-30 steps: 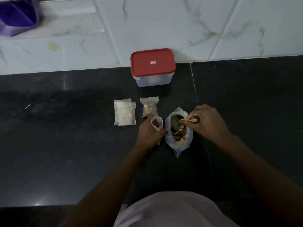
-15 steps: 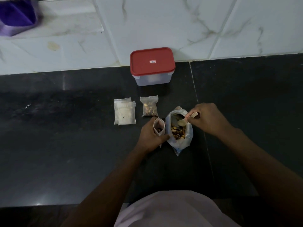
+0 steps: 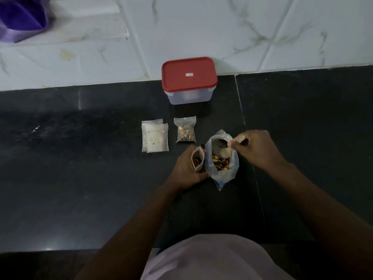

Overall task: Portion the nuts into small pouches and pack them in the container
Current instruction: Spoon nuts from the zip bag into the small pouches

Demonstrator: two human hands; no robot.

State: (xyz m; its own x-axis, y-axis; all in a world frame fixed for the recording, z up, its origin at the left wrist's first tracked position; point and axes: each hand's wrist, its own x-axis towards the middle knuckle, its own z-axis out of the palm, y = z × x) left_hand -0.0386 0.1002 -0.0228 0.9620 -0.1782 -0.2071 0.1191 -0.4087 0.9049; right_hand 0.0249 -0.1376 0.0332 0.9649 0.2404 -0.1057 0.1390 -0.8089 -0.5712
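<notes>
An open clear bag of mixed nuts point(image 3: 221, 162) stands on the dark counter. My right hand point(image 3: 255, 150) pinches a small wooden spoon point(image 3: 226, 152) whose bowl hangs over the nuts inside the bag. Just left of the bag, my left hand point(image 3: 186, 168) grips a small pouch point(image 3: 197, 159), held upright and open, with some nuts in it. A filled pouch point(image 3: 185, 131) lies flat behind my left hand. A red-lidded clear container point(image 3: 189, 79), lid on, stands at the wall.
A small stack of empty pouches point(image 3: 155, 138) lies left of the filled pouch. The white marble-tiled wall point(image 3: 242, 33) rises behind the counter. A purple object point(image 3: 20, 17) sits on a ledge at the top left. The counter's front edge runs near my body.
The spoon has dipped from the bag's mouth down toward the nuts. My left hand has tilted the small pouch, and nuts now show inside it.
</notes>
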